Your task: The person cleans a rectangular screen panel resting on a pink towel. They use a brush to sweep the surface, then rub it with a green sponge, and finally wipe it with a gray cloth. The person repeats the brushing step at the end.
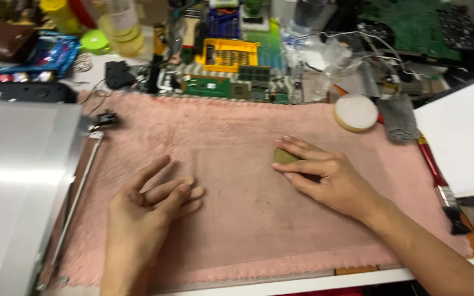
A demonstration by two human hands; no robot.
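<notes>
Two bare hands rest on a pink towel on a messy worktop.

Seen from the head camera, the right hand lies flat on the pink towel, and its fingers close softly around a small olive-green flat piece, which sits near the middle of the towel. The left hand rests on the towel well apart from it, with its fingers loosely curled and nothing in them. A round white pad sits at the far edge of the towel, next to a grey cloth. A brush with a red handle lies along the right side. A shiny silver panel is on the left. Green circuit boards and a yellow box lie behind the towel.
</notes>
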